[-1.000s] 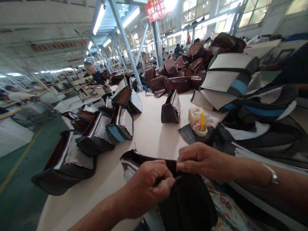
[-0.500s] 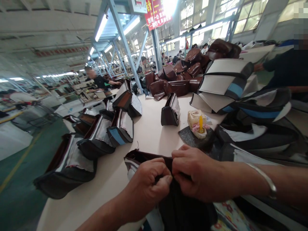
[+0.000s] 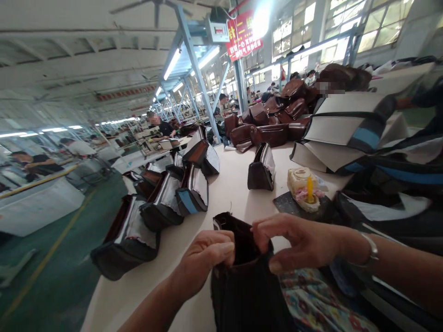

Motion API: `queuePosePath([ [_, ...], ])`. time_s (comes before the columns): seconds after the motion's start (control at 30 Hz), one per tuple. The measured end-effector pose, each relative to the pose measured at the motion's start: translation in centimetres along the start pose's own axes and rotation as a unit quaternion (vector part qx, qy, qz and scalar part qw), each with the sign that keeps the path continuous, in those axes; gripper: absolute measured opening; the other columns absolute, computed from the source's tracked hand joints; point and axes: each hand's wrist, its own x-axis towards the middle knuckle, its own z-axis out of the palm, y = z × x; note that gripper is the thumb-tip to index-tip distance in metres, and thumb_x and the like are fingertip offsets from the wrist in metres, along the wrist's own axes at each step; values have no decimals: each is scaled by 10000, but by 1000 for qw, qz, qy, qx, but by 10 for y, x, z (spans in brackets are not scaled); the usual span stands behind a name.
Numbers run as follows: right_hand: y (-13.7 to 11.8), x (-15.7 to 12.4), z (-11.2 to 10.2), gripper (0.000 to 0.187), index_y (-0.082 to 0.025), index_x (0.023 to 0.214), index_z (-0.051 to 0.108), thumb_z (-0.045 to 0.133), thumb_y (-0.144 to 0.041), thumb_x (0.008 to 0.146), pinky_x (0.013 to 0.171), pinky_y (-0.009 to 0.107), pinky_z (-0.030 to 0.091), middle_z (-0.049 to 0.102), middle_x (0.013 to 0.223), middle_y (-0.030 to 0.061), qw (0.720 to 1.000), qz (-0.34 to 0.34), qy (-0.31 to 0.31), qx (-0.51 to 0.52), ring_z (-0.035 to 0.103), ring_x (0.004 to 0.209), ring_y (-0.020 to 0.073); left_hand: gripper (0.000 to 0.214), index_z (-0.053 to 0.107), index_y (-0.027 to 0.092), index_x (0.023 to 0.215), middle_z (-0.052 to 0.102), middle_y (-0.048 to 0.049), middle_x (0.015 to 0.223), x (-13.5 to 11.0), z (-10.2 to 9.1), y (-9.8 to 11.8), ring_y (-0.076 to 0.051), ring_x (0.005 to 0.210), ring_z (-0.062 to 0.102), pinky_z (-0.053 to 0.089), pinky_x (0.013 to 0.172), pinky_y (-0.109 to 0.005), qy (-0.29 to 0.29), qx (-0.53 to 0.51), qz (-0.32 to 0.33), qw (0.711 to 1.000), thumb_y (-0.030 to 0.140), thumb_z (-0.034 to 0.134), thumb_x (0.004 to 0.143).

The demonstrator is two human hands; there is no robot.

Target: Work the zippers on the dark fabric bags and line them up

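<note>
A dark, unfinished bag (image 3: 247, 295) stands in front of me with its mouth open and its dark brown inside showing. My left hand (image 3: 209, 253) is closed on the left side of its rim, thumb on top. At the right side of the rim, my right hand (image 3: 297, 240) has its fingers curled over the edge and its thumb on the outer face. The fingertips inside the mouth are partly hidden. A small bag piece (image 3: 261, 168) stands on the table beyond. Right of it, a yellow-handled tool (image 3: 310, 189) stands in a cream-coloured holder (image 3: 301, 180) on a dark slab (image 3: 287, 205).
Several half-made bags (image 3: 129, 235) stand along the left of the pale table (image 3: 228, 184). Brown leather bags (image 3: 272, 133) are heaped at the back. Grey and blue bag parts (image 3: 346, 120) pile up on the right. A co-worker (image 3: 161, 127) sits farther off.
My hands have moved apart, and the bag's mouth now shows wider between them. The right hand's thumb and fingers have spread from their tight pinch. The whole view has shifted left.
</note>
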Motion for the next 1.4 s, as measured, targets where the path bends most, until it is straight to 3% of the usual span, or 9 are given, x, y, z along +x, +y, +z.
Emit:
queuePosePath([
  [0.17,0,13,18,218,-152,844,591,731,-310,900,733,264,435,594,838,27,1000,-5,11,13,525,764,139,358,631,146,843,527,-18,840,-15,-8,28,-146,739,486,360,655,-273,-59,161,-49,984,468,525,959],
  [0.23,-2,17,20,209,-150,851,600,731,-305,900,750,273,443,609,847,34,1000,1,15,24,541,775,145,252,656,163,956,550,-10,907,-20,-5,42,-135,773,504,371,675,-251,-67,226,-49,970,410,614,927],
  [0.33,-4,21,23,206,-146,844,604,735,-298,891,746,278,441,611,842,37,999,7,10,42,537,774,148,129,645,169,913,566,13,868,-26,-2,53,-112,761,507,368,682,-228,-67,271,-44,959,296,632,930],
  [0.47,-2,22,27,204,-135,838,616,716,-302,898,737,283,435,595,836,38,997,39,2,73,522,763,147,119,621,155,884,544,19,821,-29,-4,49,-110,743,490,369,663,-222,-72,234,-69,967,262,598,931],
  [0.6,2,21,34,200,-132,842,623,711,-305,891,747,290,436,589,836,33,993,68,14,96,515,764,149,242,615,148,869,482,30,772,-27,1,44,-104,659,421,329,565,-229,-73,146,-116,980,386,659,862],
  [0.8,-1,19,41,124,-132,845,637,689,-237,885,737,277,427,582,835,20,988,88,30,123,511,768,144,229,569,159,662,481,37,649,-22,24,41,-103,604,420,300,531,-242,35,177,-183,966,318,692,772],
  [0.97,-2,23,42,90,-138,813,629,661,-192,876,684,243,417,556,830,6,986,86,23,141,479,753,128,92,570,165,637,501,37,638,-21,27,39,-106,600,443,315,538,-242,56,216,-179,958,189,600,722],
  [1.2,0,21,41,137,-140,807,617,646,-244,891,639,232,398,535,780,-7,980,83,20,181,460,715,120,106,569,164,640,500,27,647,-20,25,40,-118,619,458,330,560,-251,34,195,-167,966,210,570,736],
  [1.4,-3,15,56,129,-146,814,589,718,-149,816,655,232,413,569,800,-1,983,55,126,119,485,730,124,127,542,165,613,503,28,635,-19,25,40,-115,620,466,321,568,-253,44,239,-133,961,169,555,739],
])
